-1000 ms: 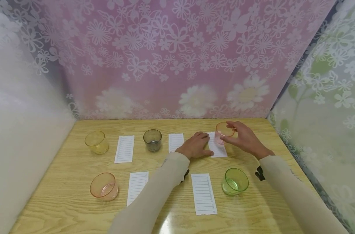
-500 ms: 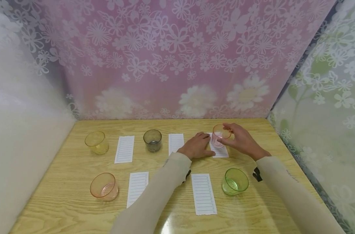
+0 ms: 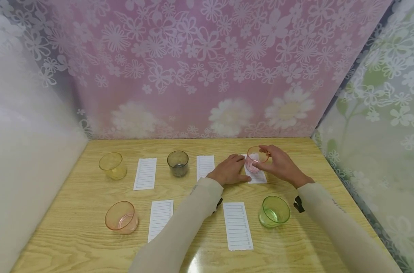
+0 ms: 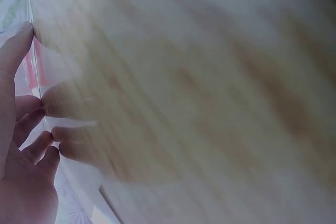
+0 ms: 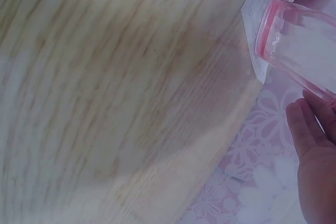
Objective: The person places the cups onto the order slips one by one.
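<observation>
My right hand (image 3: pixel 280 164) holds a pink-tinted glass cup (image 3: pixel 253 165) by its rim, thumb on the near side and fingers on the far side. The cup stands upright over a lined paper slip (image 3: pixel 259 178) at the back right. In the right wrist view the pink base of the cup (image 5: pixel 269 30) is right at the paper (image 5: pixel 256 24). My left hand (image 3: pixel 229 170) rests beside that slip, fingertips at its left edge and thumb at its near corner. The left wrist view shows the fingers (image 4: pixel 37 148) of this hand touching the tabletop.
A green glass cup (image 3: pixel 274 213) stands near my right forearm. Grey (image 3: pixel 178 165), yellow (image 3: pixel 113 167) and peach (image 3: pixel 122 218) cups stand to the left. Lined slips lie between them, one paper slip (image 3: pixel 238 226) in front. Patterned curtains (image 3: pixel 207 76) border the wooden table (image 3: pixel 74 197).
My right hand has shifted the pink cup slightly left and nearer, further onto the slip. The left hand and the slip have moved a touch to the right.
</observation>
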`<state>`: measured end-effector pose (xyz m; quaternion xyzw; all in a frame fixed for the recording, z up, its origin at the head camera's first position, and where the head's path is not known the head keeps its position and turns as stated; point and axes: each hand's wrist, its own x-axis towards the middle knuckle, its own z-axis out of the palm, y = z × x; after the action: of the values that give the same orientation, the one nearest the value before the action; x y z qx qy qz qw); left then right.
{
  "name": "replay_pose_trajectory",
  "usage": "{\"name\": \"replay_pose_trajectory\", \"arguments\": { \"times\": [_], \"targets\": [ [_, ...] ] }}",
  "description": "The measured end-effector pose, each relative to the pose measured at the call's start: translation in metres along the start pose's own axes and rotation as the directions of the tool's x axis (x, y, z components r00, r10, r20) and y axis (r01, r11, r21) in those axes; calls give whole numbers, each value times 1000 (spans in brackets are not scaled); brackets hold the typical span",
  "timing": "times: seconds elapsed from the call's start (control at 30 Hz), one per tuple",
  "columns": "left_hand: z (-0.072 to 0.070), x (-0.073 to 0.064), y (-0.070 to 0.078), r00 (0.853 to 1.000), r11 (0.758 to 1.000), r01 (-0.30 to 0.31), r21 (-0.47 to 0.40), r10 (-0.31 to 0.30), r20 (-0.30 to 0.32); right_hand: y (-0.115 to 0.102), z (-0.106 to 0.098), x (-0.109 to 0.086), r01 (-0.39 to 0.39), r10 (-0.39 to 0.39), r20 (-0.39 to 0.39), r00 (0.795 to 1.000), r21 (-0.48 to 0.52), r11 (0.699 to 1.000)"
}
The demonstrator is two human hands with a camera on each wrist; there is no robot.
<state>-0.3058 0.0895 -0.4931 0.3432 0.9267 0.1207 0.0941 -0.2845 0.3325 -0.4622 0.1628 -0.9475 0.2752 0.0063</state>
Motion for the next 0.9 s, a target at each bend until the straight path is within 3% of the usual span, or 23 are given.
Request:
{"name": "replay_pose_trajectory", "arguments": {
  "times": [0.43, 0.9],
  "targets": [
    [0, -1, -6, 1000, 1000, -3, -6, 3, 10, 2, 4, -1, -18, 16, 24, 1000, 62, 998],
    [-13, -19, -19, 999, 999, -46, -28, 46, -11, -2, -10, -13, -50, 50, -1, 999, 106, 993]
  ]
}}
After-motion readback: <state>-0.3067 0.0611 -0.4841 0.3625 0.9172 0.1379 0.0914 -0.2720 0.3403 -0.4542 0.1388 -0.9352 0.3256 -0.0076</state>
